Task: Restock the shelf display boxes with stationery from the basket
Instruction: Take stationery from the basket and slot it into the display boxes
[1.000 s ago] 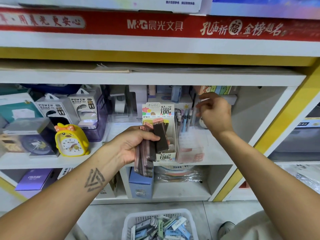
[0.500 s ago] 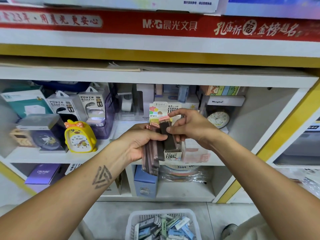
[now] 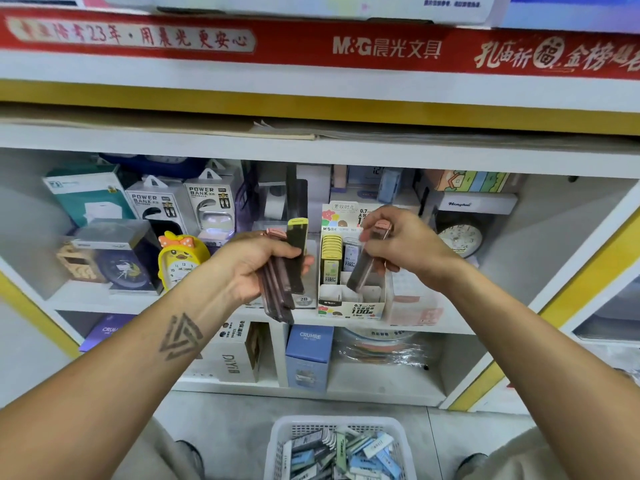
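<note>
My left hand (image 3: 258,268) grips a bundle of slim dark lead-refill cases (image 3: 282,289) with pink and yellow caps, held in front of the middle shelf. My right hand (image 3: 403,249) pinches one pink-capped case (image 3: 363,268), tilted, just above the white display box (image 3: 349,303) printed "0.7 HB 100". A row of yellow-capped cases (image 3: 330,258) stands in the box's left slot. On the floor below sits the white basket (image 3: 282,445), with several small stationery packs in it.
A yellow chick alarm clock (image 3: 180,259) and power bank boxes (image 3: 207,206) stand left of my hands. A round clock (image 3: 462,237) and a pinkish clear box (image 3: 415,299) are to the right. A blue CRUHRE box (image 3: 310,356) stands on the lower shelf.
My right hand came back from the rear of the shelf, took one case from the bundle in my left hand, and carried it right over the display box.
</note>
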`<control>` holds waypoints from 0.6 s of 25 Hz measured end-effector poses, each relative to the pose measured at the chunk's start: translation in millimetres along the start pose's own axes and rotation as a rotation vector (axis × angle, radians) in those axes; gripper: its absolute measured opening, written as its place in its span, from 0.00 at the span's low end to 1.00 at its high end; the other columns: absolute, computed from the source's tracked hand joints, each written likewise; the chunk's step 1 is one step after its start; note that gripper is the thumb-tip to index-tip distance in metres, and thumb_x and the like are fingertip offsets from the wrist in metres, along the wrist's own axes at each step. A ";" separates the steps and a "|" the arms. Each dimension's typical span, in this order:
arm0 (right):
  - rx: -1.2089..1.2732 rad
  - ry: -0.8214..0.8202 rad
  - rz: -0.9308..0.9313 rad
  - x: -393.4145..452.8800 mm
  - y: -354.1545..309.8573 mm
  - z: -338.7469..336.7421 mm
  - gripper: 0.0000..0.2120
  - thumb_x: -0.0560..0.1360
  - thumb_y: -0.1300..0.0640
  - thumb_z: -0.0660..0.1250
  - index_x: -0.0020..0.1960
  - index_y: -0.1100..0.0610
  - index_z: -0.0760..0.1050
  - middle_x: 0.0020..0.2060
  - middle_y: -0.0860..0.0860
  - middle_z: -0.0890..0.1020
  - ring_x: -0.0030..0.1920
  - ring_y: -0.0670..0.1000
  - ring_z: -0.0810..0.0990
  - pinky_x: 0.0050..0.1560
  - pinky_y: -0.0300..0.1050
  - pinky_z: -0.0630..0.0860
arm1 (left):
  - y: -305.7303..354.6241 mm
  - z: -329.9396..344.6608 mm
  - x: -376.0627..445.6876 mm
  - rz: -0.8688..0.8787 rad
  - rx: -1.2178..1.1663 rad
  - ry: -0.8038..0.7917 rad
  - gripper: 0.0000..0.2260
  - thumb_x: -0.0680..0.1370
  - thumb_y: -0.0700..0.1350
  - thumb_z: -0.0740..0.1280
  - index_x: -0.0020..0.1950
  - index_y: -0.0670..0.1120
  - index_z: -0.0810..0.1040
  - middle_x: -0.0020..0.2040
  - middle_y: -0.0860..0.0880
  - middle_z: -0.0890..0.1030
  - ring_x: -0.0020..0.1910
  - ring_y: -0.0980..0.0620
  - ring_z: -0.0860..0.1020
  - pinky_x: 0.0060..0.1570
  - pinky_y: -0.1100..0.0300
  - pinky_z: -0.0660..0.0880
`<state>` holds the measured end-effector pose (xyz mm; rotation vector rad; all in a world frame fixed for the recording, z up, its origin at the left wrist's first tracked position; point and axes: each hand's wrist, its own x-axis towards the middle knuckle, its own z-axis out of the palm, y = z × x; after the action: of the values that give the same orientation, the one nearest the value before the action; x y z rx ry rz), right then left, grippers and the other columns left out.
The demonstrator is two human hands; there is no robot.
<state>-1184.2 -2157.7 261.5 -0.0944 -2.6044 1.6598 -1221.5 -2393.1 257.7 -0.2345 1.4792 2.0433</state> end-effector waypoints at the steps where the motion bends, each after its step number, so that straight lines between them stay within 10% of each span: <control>1: -0.039 -0.041 -0.009 -0.1 0.6 0.3 0.12 0.72 0.69 0.72 0.52 0.59 0.76 0.41 0.60 0.82 0.28 0.51 0.81 0.28 0.40 0.75 | -0.2 -3.4 -1.4 -0.003 0.001 0.004 0.06 0.76 0.27 0.62 0.52 0.33 0.76 0.40 0.33 0.83 0.34 0.42 0.85 0.34 0.51 0.83; 7: -0.496 0.154 -0.236 6.2 1.5 -3.1 0.14 0.73 0.52 0.77 0.39 0.60 0.75 0.32 0.53 0.80 0.30 0.47 0.82 0.33 0.46 0.79 | -6.8 -14.0 -3.6 -0.047 0.010 0.010 0.08 0.76 0.27 0.63 0.54 0.33 0.75 0.39 0.34 0.84 0.35 0.42 0.85 0.35 0.51 0.83; 15: -0.940 0.193 -0.369 12.1 17.6 -8.9 0.03 0.81 0.59 0.59 0.55 0.56 0.68 0.41 0.57 0.80 0.40 0.63 0.78 0.39 0.55 0.77 | -12.3 -5.1 -0.3 -0.068 0.061 -0.034 0.06 0.77 0.27 0.62 0.51 0.33 0.76 0.39 0.35 0.84 0.34 0.43 0.85 0.38 0.50 0.82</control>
<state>-1195.2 -2141.4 249.4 0.1721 -2.7616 0.2297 -1215.4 -2395.4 246.2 -0.2204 1.4905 1.9361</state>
